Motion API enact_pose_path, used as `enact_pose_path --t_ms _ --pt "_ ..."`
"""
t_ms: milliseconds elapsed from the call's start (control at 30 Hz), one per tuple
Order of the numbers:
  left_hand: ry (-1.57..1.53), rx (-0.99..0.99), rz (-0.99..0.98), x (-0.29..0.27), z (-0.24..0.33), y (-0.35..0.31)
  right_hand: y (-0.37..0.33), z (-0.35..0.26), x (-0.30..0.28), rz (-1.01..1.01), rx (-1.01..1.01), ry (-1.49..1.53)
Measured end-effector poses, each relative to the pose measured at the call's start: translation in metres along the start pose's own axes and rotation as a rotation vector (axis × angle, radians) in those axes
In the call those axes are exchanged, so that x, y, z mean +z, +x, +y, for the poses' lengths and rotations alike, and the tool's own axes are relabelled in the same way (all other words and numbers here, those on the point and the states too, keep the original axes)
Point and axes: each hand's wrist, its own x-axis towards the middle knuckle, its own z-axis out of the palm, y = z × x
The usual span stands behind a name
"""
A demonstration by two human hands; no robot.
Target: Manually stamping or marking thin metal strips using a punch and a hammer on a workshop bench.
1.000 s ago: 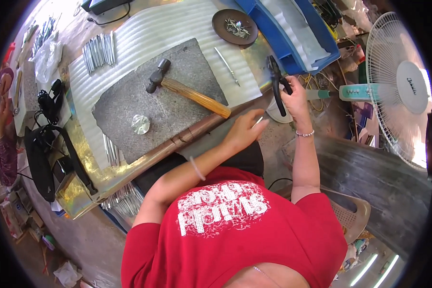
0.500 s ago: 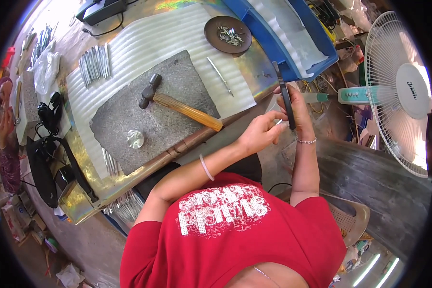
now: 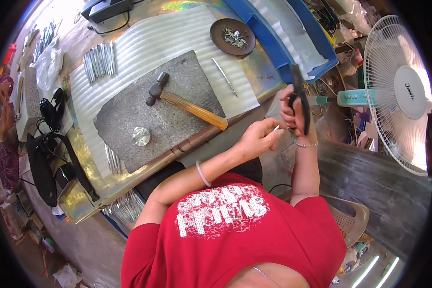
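Your right hand (image 3: 296, 113) is wrapped around the dark handles of a pair of pliers (image 3: 298, 96), held upright off the near right edge of the bench (image 3: 254, 62), with the tool's nose pointing up and away from you. Your left hand (image 3: 255, 139) has come across to meet it, thumb and forefinger pressed together on a small silvery metal piece (image 3: 277, 127) that sits just beside the right hand's knuckles. Whether the piece touches the pliers cannot be told from here — it is too small.

This looks like the fitting step: the piece is being brought to the tool in the air, not worked on the bench. The next move would call for a steady left pinch and a careful turn of the pliers, so that the tip meets the piece where you want the grip.

On the bench the hammer (image 3: 185, 101) with its wooden handle lies untouched across the grey stone slab (image 3: 129, 125), and a small round metal disc (image 3: 141, 136) rests on the slab's near left part. Farther off sit a row of metal rods (image 3: 100, 61), a thin metal pin (image 3: 224, 77) on the white corrugated sheet (image 3: 144, 43), and a brown dish of small bits (image 3: 234, 36) — all well apart from your hands. A fan (image 3: 398, 91) stands to the right.
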Motion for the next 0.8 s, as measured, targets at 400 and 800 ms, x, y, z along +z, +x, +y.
enact_pose_path --t_ms 400,800 --pt "0.031 -0.17 0.093 -0.049 -0.004 -0.093 0.059 -0.135 -0.079 0.513 -0.128 -0.612" --pt "0.068 0.052 0.39 -0.066 0.053 -0.202 0.166 -0.099 -0.116 0.528 0.191 -1.087"
